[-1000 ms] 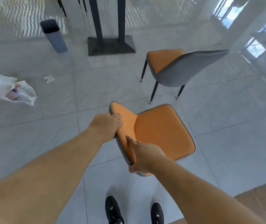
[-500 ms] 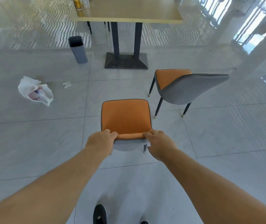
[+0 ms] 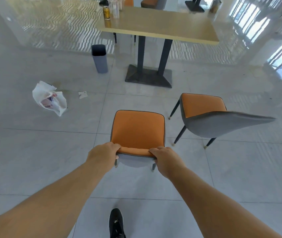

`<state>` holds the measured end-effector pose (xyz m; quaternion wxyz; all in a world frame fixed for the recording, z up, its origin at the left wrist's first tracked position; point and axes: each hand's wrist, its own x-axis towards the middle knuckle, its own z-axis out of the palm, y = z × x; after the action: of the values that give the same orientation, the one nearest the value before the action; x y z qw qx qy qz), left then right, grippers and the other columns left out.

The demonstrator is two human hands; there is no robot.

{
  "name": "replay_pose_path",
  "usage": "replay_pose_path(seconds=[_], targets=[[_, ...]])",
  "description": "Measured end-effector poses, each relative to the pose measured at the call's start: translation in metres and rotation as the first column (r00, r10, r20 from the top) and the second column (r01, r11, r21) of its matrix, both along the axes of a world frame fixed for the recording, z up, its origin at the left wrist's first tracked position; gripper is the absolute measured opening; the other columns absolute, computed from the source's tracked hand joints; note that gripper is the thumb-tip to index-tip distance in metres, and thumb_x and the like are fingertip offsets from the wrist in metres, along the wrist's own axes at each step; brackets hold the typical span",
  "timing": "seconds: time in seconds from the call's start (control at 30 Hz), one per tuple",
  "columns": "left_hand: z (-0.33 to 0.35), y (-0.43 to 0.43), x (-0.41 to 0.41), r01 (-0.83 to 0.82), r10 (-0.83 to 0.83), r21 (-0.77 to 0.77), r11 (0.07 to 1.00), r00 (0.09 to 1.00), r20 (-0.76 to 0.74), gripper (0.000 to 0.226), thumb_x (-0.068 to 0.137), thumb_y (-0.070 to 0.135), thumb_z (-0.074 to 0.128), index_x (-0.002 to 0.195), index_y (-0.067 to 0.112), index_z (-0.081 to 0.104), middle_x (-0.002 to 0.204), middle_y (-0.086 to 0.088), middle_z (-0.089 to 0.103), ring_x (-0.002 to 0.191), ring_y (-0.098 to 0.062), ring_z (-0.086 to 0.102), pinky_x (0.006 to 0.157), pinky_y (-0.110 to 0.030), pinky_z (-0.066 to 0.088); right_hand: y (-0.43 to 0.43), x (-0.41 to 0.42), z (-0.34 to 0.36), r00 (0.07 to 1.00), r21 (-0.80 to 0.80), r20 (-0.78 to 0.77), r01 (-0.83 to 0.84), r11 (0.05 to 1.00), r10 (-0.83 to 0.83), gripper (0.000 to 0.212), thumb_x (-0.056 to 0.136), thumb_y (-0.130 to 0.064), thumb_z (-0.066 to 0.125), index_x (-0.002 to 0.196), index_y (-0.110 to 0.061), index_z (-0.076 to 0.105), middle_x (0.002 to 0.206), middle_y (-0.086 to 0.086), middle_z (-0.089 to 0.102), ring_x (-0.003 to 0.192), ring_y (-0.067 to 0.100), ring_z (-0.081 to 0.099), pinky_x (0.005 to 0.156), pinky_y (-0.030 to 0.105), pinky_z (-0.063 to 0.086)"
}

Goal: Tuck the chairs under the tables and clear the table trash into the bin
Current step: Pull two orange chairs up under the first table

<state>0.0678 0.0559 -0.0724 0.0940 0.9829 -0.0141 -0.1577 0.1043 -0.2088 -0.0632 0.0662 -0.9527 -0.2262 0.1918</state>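
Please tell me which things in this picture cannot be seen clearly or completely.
- Head view: the legs of the held chair are mostly hidden under its seat.
- Fingertips of the left hand and right hand curl over the backrest, out of sight.
- The bottles beside the can on the table are cut by the top edge.
- The print on the plastic bag is too small to read.
- The inside of the bin is dark.

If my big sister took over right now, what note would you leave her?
Left hand and right hand: both grip the backrest of the orange-seated grey chair, facing the wooden table.
Second orange chair stands untucked to its right.
Yellow can and clear bottles remain on the table; white plastic bag lies on the floor.
Grey bin stands beside the table.
Nothing finished yet.
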Motion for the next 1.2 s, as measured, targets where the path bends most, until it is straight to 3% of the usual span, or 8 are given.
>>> replay_pose_path(seconds=[0.57,0.9,1.2], targets=[[-0.002,0.061,0.332,0.088,-0.088,-0.010,0.996,0.996,-0.015,0.027,0.103,0.036,0.057,0.129,0.027,0.058,0.111,0.000,0.059,0.092,-0.023,0.062,0.080,-0.040,0.055,0.052,0.321,-0.005,0.995,0.059,0.008,0.098,0.993,-0.098,0.040,0.104,-0.014,0.048,0.139,-0.031,0.054,0.123,-0.002,0.062,0.113,0.025,0.053,0.094,0.041,0.050],[-0.006,0.090,0.539,0.021,-0.021,-0.003,1.000,1.000,0.001,0.024,0.103,0.033,0.056,0.126,0.029,0.057,0.106,0.001,0.058,0.087,-0.021,0.060,0.078,-0.039,0.056,0.086,0.535,-0.007,0.998,0.060,0.027,0.062,0.996,-0.064,0.036,0.105,-0.017,0.047,0.138,-0.029,0.055,0.122,-0.001,0.063,0.112,0.026,0.054,0.093,0.041,0.052],[-0.005,0.156,0.723,0.119,-0.120,-0.022,0.993,0.993,-0.009,0.027,0.102,0.031,0.058,0.128,0.026,0.057,0.111,-0.001,0.056,0.092,-0.024,0.060,0.075,-0.037,0.049,0.146,0.688,-0.011,0.986,0.098,0.024,0.162,0.982,-0.165,0.031,0.106,-0.022,0.047,0.134,-0.031,0.056,0.120,-0.003,0.063,0.110,0.024,0.054,0.091,0.041,0.052]])
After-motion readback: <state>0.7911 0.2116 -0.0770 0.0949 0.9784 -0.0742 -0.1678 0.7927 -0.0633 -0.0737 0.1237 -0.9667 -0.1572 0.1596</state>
